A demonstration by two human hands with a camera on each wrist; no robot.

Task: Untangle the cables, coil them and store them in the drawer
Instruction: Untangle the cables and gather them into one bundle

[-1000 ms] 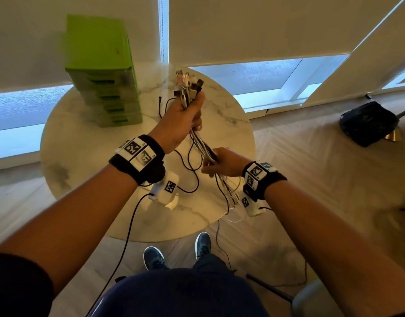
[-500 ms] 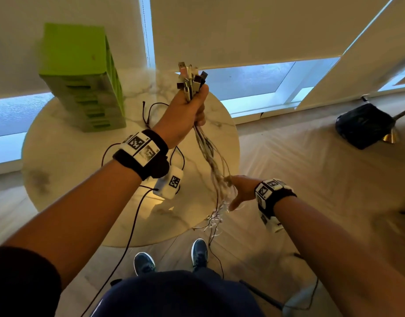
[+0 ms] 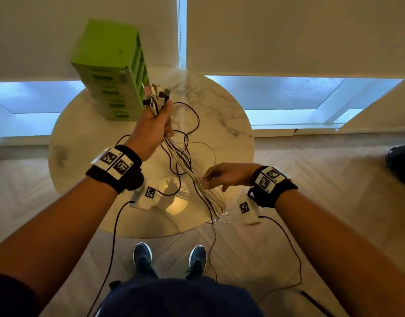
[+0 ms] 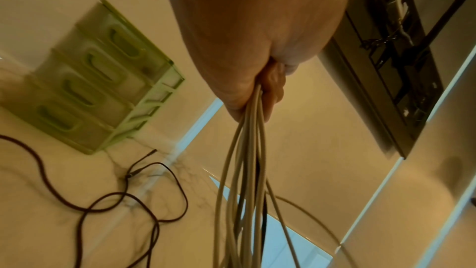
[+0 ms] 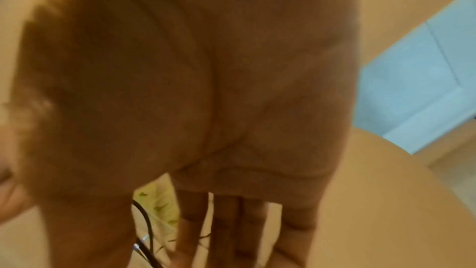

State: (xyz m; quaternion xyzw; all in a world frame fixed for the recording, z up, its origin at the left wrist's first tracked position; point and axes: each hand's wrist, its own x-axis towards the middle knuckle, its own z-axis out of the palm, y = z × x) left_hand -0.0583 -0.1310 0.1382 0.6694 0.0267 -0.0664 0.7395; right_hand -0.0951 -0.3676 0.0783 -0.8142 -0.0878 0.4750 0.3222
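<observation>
The cable bundle [image 3: 185, 163] hangs pale and straight (plug ends up) from my left hand [image 3: 151, 126], fist clamped round it above the marble table [image 3: 229, 115]. My right hand [image 3: 226, 176], fingers now loosely extended, has slid off the strands.

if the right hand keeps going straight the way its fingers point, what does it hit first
Most likely the bundle of white cables hanging from the left hand. The right hand points leftward with fingertips right at the strands; whether they touch already is unclear.
</observation>
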